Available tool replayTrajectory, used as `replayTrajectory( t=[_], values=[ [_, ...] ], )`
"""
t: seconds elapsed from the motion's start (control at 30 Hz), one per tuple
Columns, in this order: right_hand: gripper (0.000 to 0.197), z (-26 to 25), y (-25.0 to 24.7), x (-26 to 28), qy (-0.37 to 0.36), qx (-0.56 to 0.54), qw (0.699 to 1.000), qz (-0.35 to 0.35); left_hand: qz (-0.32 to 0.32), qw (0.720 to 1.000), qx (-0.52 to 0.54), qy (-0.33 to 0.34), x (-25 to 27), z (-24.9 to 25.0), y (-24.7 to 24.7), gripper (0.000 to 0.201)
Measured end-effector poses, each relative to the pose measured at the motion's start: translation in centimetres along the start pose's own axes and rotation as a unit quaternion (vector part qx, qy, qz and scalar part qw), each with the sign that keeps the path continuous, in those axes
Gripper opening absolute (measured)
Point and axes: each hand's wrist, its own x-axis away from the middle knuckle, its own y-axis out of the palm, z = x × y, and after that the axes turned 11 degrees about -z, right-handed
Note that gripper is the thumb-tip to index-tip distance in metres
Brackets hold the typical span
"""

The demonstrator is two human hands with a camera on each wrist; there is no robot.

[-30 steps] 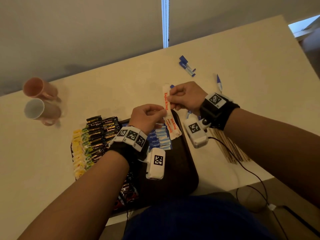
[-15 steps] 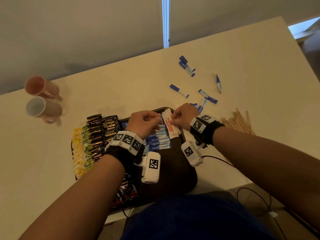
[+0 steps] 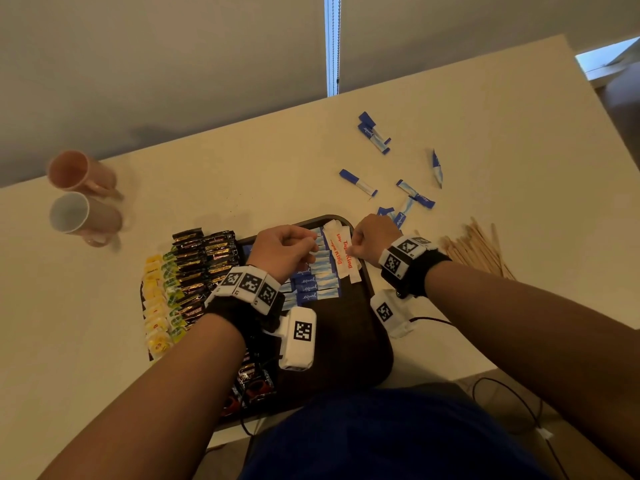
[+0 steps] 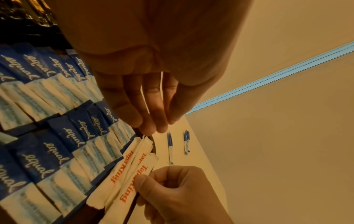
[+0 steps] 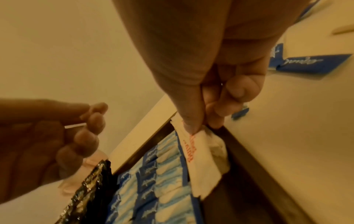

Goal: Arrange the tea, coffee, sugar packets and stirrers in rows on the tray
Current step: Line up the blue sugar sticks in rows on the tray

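**Hands at the far right corner of the tray: white packets being set beside the blue row**

Right hand point(image 3: 372, 242): fingers curled, thumb and forefinger pinching the white packets with orange lettering point(image 3: 343, 252) at their far end. The packets lie overlapped on the tray point(image 3: 360, 327), along its right rim, just beside the blue packets. The right wrist view shows the thumb point(image 5: 188, 118) pressed on the paper next to the print.

Left hand point(image 3: 284, 251): fingers loosely curled above the blue row, thumb meeting the fingertips point(image 4: 161, 121). A thin white strip point(image 4: 161, 84) lies between the fingers; whether it is gripped cannot be told.

Tray contents, right to left:
- Blue "equal" sweetener packets point(image 3: 313, 278), overlapped in rows, touching the white packets.
- Black coffee sachets point(image 3: 204, 254), in 2 columns.
- Green-tagged tea bags point(image 3: 171, 289), 1 column.
- Yellow tea bags point(image 3: 154, 306), 1 column at the left edge.
- Further dark sachets point(image 3: 252, 379) at the near edge, partly hidden by the left forearm.

Worktop point(image 3: 242, 168), off the tray:
- Loose blue packets point(image 3: 374, 133), scattered beyond the right hand.
- Wooden stirrers point(image 3: 474, 247), a loose pile right of the tray.
- 2 mugs on their sides at far left, touching: pink mug point(image 3: 76, 173) and white-lined mug point(image 3: 81, 216).
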Motion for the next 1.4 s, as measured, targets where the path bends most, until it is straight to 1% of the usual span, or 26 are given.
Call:
replayTrajectory(
  t=[0.07,0.17,0.23,0.4,0.5,0.63,0.73,0.8,0.9,1.0,1.07,1.13,1.23,1.3,1.37,1.4],
  values=[
    [0.021,0.0,0.0,-0.1,0.005,0.004,1.000,0.007,-0.001,1.000,-0.001,0.000,-0.1,0.1,0.1,0.012],
    [0.020,0.2,-0.4,-0.3,-0.004,-0.052,0.999,0.015,-0.004,1.000,0.001,0.000,-0.2,0.1,-0.1,0.012],
    [0.021,0.4,-0.7,-0.4,-0.007,-0.068,0.998,0.018,-0.006,1.000,0.000,-0.001,-0.3,0.0,-0.2,0.011],
    [0.020,0.6,-0.5,-1.0,-0.005,-0.013,0.999,0.038,-0.004,1.000,-0.002,-0.003,-0.4,-0.1,-0.2,0.010],
    [0.016,0.6,-0.5,-1.0,-0.012,-0.011,0.998,0.061,-0.002,1.000,0.002,-0.002,-0.4,0.0,-0.2,0.010],
    [0.015,0.6,-0.1,-0.9,-0.031,0.008,0.999,0.038,-0.005,1.000,-0.004,-0.004,-0.5,0.0,-0.2,0.008],
    [0.016,0.7,-0.7,-0.9,-0.038,-0.016,0.998,0.057,-0.006,1.000,-0.001,-0.004,-0.6,0.0,-0.1,0.008],
    [0.015,1.6,-2.4,-1.3,-0.016,-0.024,0.995,0.095,-0.006,1.000,-0.001,-0.004,-0.7,0.0,-0.1,0.008],
    [0.018,4.3,-5.9,-2.3,0.055,0.013,0.988,0.145,-0.007,1.000,-0.002,-0.003,-0.9,-0.1,-0.1,0.008],
    [0.034,6.9,-7.8,-3.0,0.102,0.085,0.983,0.127,-0.006,1.000,-0.001,-0.001,-1.1,0.1,0.1,0.008],
    [0.039,7.8,-8.1,-3.5,0.113,0.109,0.981,0.111,-0.005,1.000,0.003,-0.001,-1.1,0.3,0.1,0.008],
    [0.033,8.2,-8.0,-4.0,0.108,0.100,0.984,0.104,-0.004,1.000,0.002,-0.001,-1.2,0.4,0.1,0.008],
    [0.016,8.2,-8.4,-4.4,0.099,0.058,0.989,0.097,-0.003,1.000,0.002,-0.002,-1.4,0.2,0.0,0.008],
    [0.014,7.8,-8.7,-4.2,0.091,0.028,0.989,0.109,-0.001,1.000,0.000,-0.002,-1.4,0.2,0.0,0.008],
    [0.016,6.6,-8.5,-3.5,0.051,0.008,0.988,0.149,-0.005,1.000,0.009,-0.002,-1.5,0.3,0.1,0.008],
    [0.016,5.6,-8.2,-2.9,0.013,-0.019,0.986,0.167,-0.008,1.000,0.017,0.000,-1.6,0.4,0.1,0.008]
  ],
)
